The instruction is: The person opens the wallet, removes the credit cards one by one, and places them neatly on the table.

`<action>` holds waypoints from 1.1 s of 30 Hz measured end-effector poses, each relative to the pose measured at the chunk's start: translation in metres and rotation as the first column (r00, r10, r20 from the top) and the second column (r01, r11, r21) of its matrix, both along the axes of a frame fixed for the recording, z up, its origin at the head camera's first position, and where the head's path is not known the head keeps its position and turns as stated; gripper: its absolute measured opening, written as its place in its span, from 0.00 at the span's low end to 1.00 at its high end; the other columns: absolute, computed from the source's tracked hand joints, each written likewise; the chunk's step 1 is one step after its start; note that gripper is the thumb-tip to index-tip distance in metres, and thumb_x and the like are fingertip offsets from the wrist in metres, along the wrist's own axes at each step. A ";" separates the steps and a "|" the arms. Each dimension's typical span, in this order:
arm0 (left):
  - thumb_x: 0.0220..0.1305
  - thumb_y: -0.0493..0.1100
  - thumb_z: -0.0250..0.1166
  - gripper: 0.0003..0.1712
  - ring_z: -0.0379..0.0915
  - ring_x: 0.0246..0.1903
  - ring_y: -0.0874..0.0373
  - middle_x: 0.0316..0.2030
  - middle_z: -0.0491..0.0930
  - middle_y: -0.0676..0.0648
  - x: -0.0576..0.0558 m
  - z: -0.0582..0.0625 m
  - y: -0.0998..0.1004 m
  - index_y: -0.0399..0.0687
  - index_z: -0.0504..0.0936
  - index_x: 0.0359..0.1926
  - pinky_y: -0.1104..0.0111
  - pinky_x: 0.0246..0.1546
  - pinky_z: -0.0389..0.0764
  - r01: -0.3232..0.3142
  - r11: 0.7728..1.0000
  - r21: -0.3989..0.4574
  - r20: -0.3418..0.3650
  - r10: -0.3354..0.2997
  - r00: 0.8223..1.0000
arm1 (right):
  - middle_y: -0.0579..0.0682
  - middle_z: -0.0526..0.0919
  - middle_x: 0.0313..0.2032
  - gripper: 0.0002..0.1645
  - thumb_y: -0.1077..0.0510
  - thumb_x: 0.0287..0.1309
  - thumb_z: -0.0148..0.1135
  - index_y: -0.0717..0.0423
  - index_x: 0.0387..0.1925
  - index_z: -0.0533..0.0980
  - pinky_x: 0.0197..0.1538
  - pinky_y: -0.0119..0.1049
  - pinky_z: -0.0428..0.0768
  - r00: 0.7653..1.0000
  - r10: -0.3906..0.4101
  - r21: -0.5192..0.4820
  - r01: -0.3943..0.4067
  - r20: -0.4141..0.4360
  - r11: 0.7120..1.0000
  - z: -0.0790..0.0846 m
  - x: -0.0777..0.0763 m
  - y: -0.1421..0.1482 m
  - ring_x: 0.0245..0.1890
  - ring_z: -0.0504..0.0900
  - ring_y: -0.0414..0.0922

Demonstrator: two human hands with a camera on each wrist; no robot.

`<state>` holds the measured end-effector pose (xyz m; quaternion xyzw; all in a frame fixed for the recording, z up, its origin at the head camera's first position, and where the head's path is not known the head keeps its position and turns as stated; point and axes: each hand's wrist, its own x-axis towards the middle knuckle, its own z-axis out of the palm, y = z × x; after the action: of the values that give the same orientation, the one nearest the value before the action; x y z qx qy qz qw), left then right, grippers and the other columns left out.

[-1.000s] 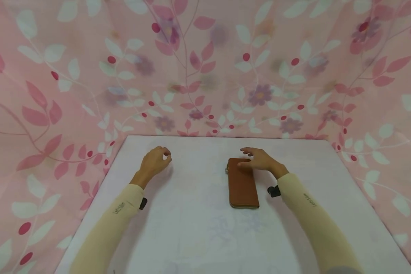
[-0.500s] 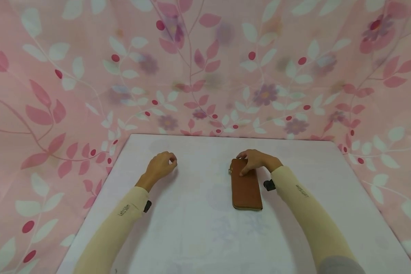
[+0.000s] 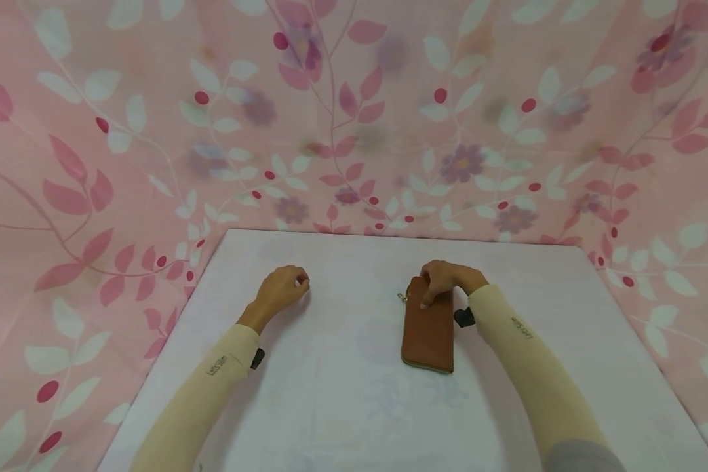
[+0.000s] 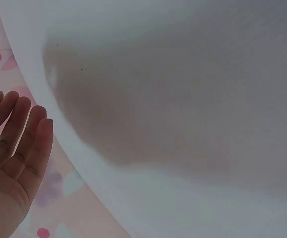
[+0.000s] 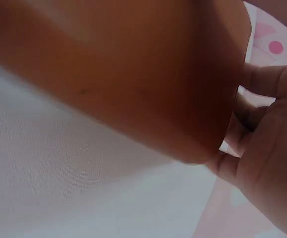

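Note:
A brown zip-around wallet (image 3: 427, 337) is on the right half of the white table in the head view, a metal zipper pull at its upper left edge. My right hand (image 3: 440, 278) grips its far end, the thumb on the top face and the fingers round the far edge. In the right wrist view the wallet (image 5: 133, 79) fills the upper part, and the fingers of the right hand (image 5: 274, 144) go behind its end. Over the left half of the table is my left hand (image 3: 282, 288), holding nothing; in the left wrist view its fingers (image 4: 22, 134) are loosely bent.
The white table (image 3: 330, 393) has a pale cloth with faint printed marks. Pink floral fabric (image 3: 354, 118) hangs behind it and along both sides. A small dark device (image 3: 463, 318) sits at the right wrist, another (image 3: 257, 358) at the left.
My right hand came down onto the wallet's far end and took hold of it. The wallet has since shifted and turned slightly, its near end nearer me. The left hand keeps its loose pose.

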<state>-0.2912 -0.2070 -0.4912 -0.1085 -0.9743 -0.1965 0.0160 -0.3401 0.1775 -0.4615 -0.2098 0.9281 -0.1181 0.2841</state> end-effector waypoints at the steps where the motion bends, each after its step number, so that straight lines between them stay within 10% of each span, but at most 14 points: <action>1: 0.54 0.47 0.56 0.07 0.68 0.24 0.59 0.27 0.74 0.56 0.000 0.000 0.001 0.54 0.79 0.29 0.67 0.25 0.70 0.001 1.000 -0.002 0.003 -0.001 1.000 | 0.52 0.68 0.46 0.53 0.35 0.26 0.70 0.58 0.53 0.64 0.46 0.45 0.69 1.000 0.000 -0.003 0.000 -0.001 1.000 0.000 0.001 0.002 0.46 0.67 0.49; 18: 0.55 0.48 0.57 0.09 0.69 0.26 0.62 0.28 0.76 0.58 0.004 0.004 0.040 0.53 0.81 0.33 0.69 0.26 0.71 0.122 0.986 0.111 0.103 -0.133 0.986 | 0.42 0.70 0.45 0.40 0.42 0.28 0.73 0.38 0.49 0.67 0.49 0.43 0.67 0.993 -0.114 -0.376 0.111 0.016 0.920 0.013 0.021 0.019 0.47 0.67 0.42; 23: 0.57 0.51 0.56 0.11 0.71 0.25 0.63 0.30 0.76 0.58 0.008 0.006 0.054 0.55 0.80 0.35 0.69 0.26 0.71 0.182 0.964 0.194 0.158 -0.214 0.964 | 0.46 0.73 0.43 0.33 0.47 0.34 0.71 0.41 0.46 0.69 0.46 0.43 0.68 0.985 -0.157 -0.616 0.171 0.077 0.769 0.012 0.028 0.024 0.44 0.70 0.44; 28: 0.58 0.60 0.51 0.20 0.74 0.32 0.61 0.36 0.76 0.57 0.017 0.015 0.076 0.55 0.77 0.43 0.67 0.34 0.72 0.307 0.899 0.311 0.248 -0.389 0.887 | 0.48 0.73 0.44 0.30 0.48 0.41 0.67 0.46 0.47 0.67 0.47 0.42 0.69 0.971 -0.211 -0.759 0.219 0.109 0.614 -0.001 0.033 0.022 0.44 0.71 0.45; 33: 0.56 0.63 0.52 0.23 0.70 0.33 0.64 0.34 0.75 0.58 0.018 0.023 0.093 0.55 0.75 0.43 0.69 0.35 0.72 0.418 0.862 0.287 0.149 -0.471 0.869 | 0.48 0.72 0.45 0.31 0.49 0.41 0.67 0.48 0.48 0.65 0.48 0.40 0.68 0.934 -0.345 -0.834 0.262 0.093 0.485 -0.013 0.039 0.019 0.45 0.71 0.44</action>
<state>-0.2730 -0.1139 -0.4683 -0.3068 -0.8865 -0.3244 -0.1217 -0.3010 0.1962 -0.4747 -0.1573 0.7919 -0.5841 0.0834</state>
